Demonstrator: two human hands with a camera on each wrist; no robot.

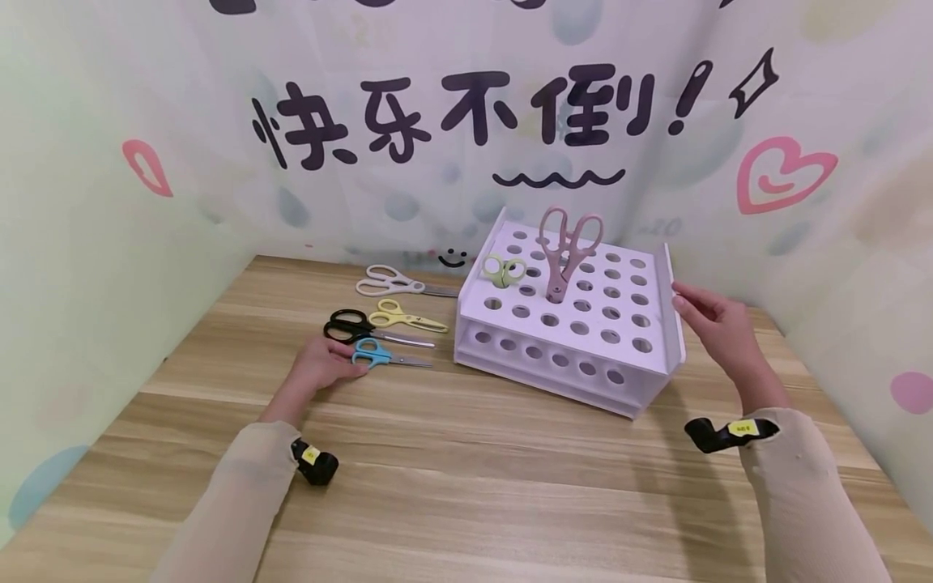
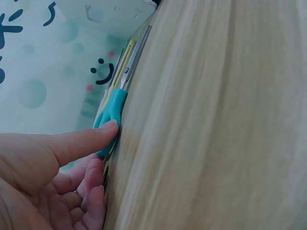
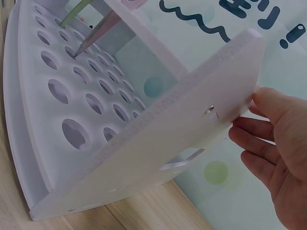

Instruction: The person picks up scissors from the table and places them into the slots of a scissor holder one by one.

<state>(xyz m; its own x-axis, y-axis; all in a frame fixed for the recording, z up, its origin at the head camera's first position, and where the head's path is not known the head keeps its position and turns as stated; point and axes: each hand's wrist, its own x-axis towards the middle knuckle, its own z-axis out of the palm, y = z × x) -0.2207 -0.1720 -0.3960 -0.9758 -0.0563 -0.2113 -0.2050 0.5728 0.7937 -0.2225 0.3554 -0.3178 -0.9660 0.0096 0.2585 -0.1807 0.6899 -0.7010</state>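
On the wooden table (image 1: 474, 486), blue scissors (image 1: 384, 357) lie with handles (image 2: 110, 110) pinched in the left grip (image 1: 324, 366).

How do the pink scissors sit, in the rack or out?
In, and upright: the pink scissors stand handles up in a hole of the white rack; the right wrist view shows blades below its top plate.

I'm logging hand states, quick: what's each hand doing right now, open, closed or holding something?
Left hand: closed, pinching the blue-handled, metal-bladed scissors.
Right hand: open, touching the flat side panel of the white, round-holed rack.
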